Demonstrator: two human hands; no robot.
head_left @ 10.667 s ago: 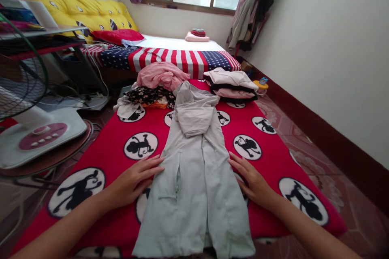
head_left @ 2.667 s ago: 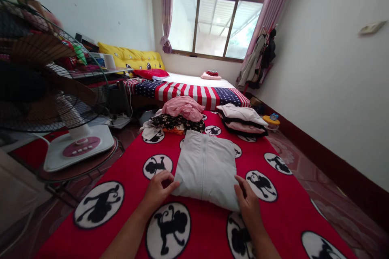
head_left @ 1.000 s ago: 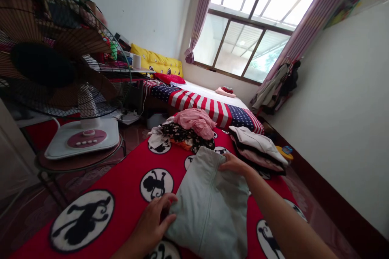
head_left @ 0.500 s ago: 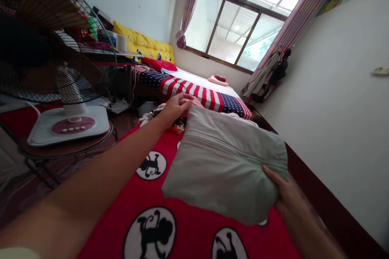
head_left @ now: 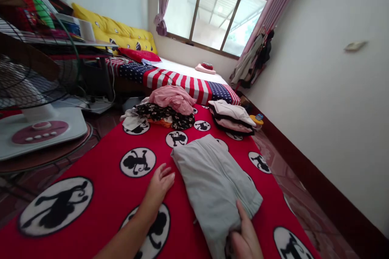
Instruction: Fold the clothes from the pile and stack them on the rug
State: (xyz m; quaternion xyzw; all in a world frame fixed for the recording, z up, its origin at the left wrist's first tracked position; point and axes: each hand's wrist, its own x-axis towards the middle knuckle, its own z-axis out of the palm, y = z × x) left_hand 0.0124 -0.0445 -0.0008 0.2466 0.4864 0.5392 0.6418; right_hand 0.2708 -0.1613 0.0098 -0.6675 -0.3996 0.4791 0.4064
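Note:
A folded grey-green garment [head_left: 212,178] lies on the red blanket [head_left: 170,156], a long seam or zip running along it; whether it is a jacket I cannot tell. My right hand [head_left: 245,232] grips its near edge, thumb on top and fingers underneath, partly hidden. Left of the garment, my left hand [head_left: 160,180] hovers over or rests on the blanket with loosely curled, separated fingers and nothing in them. Beyond, a pink cloth [head_left: 173,99] tops a loose heap with a black floral cloth [head_left: 158,112]. A stack of folded clothes [head_left: 232,117] sits at the far right.
An electric fan [head_left: 42,125] stands on a round stool at left, beside a cluttered desk [head_left: 88,43]. A second bed with a stars-and-stripes cover [head_left: 182,85] is under the window. Clothes hang [head_left: 253,56] by the right wall, above a yellow-lidded container [head_left: 257,120].
The garment has come down onto the blanket, and my left hand has let go of its far corner and drawn back. My right hand still holds the near edge. The view has shifted.

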